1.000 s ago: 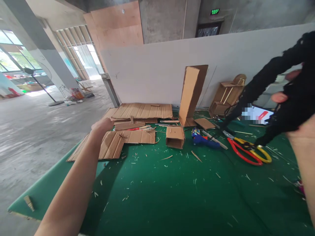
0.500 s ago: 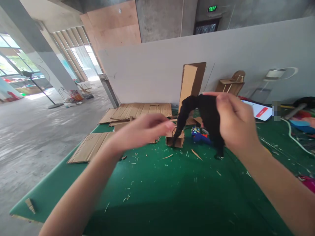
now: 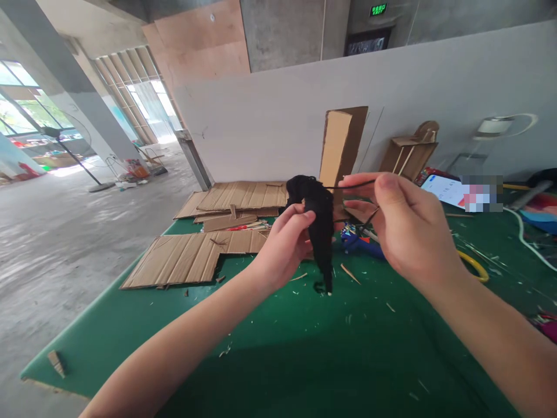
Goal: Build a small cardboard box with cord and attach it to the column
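Note:
A bundle of black yarn (image 3: 321, 235), its frayed lower end hanging down, is in front of me above the table. My left hand (image 3: 281, 247) grips it from the left, thumb in front and fingers partly behind it. A thin black strand (image 3: 357, 186) runs from the bundle to my right hand (image 3: 409, 223), which pinches it between thumb and fingers. A second thin dark length shows lower in that hand. Behind the bundle, the small cardboard box is mostly hidden.
The green table (image 3: 261, 348) is strewn with scraps. Flat cardboard sheets (image 3: 178, 261) lie left, and an upright cardboard piece (image 3: 337, 145) stands at the back. A blue tool (image 3: 365, 248), a yellow ring (image 3: 476, 267) and a phone (image 3: 444, 191) lie to the right.
The bundle has passed leftward from my right hand into my left hand, which was beside it with its fingers free of it. My right hand now draws a strand out to the right.

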The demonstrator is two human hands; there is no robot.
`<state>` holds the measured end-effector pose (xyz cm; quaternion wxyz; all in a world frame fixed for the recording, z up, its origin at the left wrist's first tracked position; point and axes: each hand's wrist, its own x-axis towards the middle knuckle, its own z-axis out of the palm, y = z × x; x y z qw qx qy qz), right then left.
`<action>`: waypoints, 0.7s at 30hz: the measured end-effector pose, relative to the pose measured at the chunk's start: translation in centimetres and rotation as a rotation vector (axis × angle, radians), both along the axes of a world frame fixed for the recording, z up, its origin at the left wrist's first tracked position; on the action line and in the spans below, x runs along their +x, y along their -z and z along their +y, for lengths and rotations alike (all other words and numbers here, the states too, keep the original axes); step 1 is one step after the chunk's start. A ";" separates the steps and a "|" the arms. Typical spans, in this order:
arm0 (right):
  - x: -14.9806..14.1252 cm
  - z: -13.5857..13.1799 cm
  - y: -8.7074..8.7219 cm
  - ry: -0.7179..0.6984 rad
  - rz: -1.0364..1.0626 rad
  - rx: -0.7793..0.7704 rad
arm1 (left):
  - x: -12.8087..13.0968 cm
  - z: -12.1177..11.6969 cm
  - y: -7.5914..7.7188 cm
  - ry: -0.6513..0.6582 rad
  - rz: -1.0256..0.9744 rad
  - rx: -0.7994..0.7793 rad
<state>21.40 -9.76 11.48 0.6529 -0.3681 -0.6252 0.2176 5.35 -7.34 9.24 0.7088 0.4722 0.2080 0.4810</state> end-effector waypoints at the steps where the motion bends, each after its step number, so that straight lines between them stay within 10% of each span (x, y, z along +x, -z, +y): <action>1: 0.0 0.2 -0.1 -0.043 0.095 -0.019 | 0.0 0.1 0.0 0.001 -0.018 -0.050; 11: 1.5 -0.1 -2.8 -0.161 0.532 -0.158 | -1.1 1.9 0.1 -0.163 -0.011 -0.134; 21: 3.6 -0.3 -4.2 -0.086 0.330 -0.040 | -3.0 4.6 0.1 -0.086 0.036 -0.165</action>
